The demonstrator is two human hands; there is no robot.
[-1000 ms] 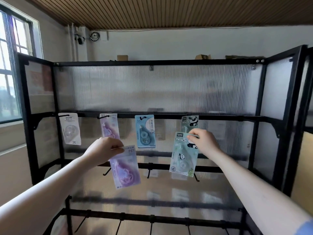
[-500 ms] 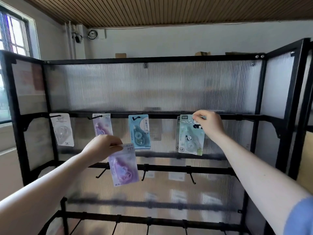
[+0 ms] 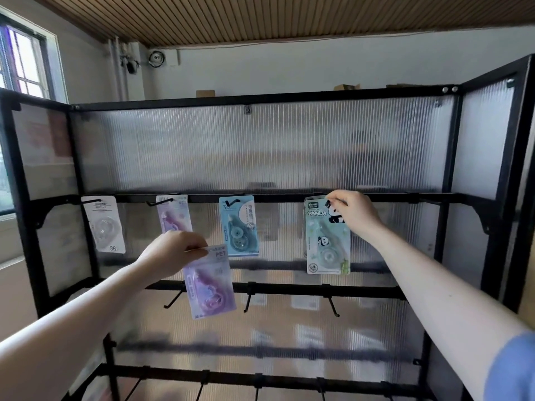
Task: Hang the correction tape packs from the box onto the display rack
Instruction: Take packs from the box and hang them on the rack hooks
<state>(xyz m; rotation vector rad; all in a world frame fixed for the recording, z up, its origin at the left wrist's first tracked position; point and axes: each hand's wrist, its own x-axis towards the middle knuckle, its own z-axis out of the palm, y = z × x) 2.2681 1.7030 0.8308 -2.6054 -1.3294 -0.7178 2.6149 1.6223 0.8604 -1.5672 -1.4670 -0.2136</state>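
Right fingers (image 3: 333,202) pinch the panda pack (image 3: 327,238) at the top rail (image 3: 275,197). Left hand (image 3: 170,251) grips the purple pack (image 3: 209,282), held lower.

Soft daylight enters from the window (image 3: 24,62) at left — the frame bows at its wide-angle edges, with slight overall softness.

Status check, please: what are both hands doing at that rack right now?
Right hand pinches panda pack at top rail. Left hand holds purple pack, unhung. Nothing in the way.
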